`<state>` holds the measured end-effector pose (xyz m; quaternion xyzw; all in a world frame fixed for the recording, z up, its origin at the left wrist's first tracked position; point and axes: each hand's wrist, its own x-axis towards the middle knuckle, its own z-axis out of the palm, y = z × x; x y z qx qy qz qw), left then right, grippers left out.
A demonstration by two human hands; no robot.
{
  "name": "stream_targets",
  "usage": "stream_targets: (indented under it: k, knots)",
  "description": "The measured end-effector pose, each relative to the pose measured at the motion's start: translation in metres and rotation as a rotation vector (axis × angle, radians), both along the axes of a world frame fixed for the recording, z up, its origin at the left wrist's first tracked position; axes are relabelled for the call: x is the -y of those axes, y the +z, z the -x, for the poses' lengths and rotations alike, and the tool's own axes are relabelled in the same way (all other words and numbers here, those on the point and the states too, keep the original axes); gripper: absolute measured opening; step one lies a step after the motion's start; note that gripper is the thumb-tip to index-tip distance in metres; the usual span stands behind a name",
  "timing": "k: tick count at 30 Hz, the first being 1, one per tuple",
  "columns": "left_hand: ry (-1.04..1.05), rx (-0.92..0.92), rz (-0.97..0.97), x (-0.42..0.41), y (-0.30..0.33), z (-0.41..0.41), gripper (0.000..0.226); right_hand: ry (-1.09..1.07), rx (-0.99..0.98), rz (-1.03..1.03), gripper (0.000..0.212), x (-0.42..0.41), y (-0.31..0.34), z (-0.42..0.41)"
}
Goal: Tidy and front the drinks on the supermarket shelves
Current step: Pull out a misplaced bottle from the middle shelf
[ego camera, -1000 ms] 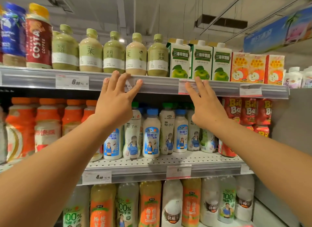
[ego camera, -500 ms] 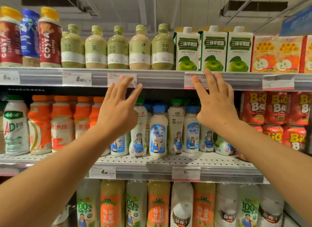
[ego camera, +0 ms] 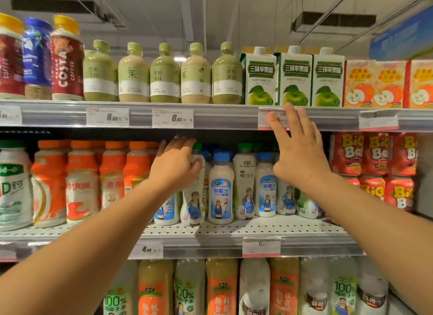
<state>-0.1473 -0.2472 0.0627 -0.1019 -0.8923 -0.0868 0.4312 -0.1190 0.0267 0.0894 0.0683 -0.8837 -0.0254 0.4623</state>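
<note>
Both arms are reaching up toward the middle shelf (ego camera: 234,230), the one carrying the coconut drinks. The left hand (ego camera: 174,167) is lying over the shoulder of a green-capped coconut water bottle (ego camera: 194,193) standing at the front of that shelf, its fingers bent round the bottle's neck and its thumb pressing on the white label; the bottle is leaning slightly. Just right of it on the same shelf a blue-capped coconut milk bottle (ego camera: 221,190) is standing upright, then another green-capped bottle (ego camera: 244,185). The right hand (ego camera: 298,157) is hanging in front of the bottles further right along the middle shelf, fingers spread and straight, gripping nothing, its fingertips overlapping a price tag (ego camera: 264,119) on the rail of the shelf above. To the left on the middle shelf orange bottles (ego camera: 82,185) are lining up. On the shelf above, green tea bottles (ego camera: 164,75) and apple juice cartons (ego camera: 294,78) are facing forward.
</note>
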Motion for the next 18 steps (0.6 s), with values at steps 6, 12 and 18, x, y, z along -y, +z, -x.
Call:
stream_targets:
  k: [6,12,18]
  knots:
    - [-0.053,-0.027,-0.055,-0.007,0.0,-0.006,0.047,-0.006,-0.014,-0.009,0.114,-0.002,-0.001,0.004]
    - [-0.138,-0.006,-0.154,-0.016,-0.012,-0.025,0.064,0.044,0.019,-0.01,0.114,-0.005,0.0,0.003]
    - [-0.145,0.003,-0.232,-0.009,-0.016,-0.031,0.064,0.419,-0.119,-0.026,0.073,-0.027,-0.066,-0.004]
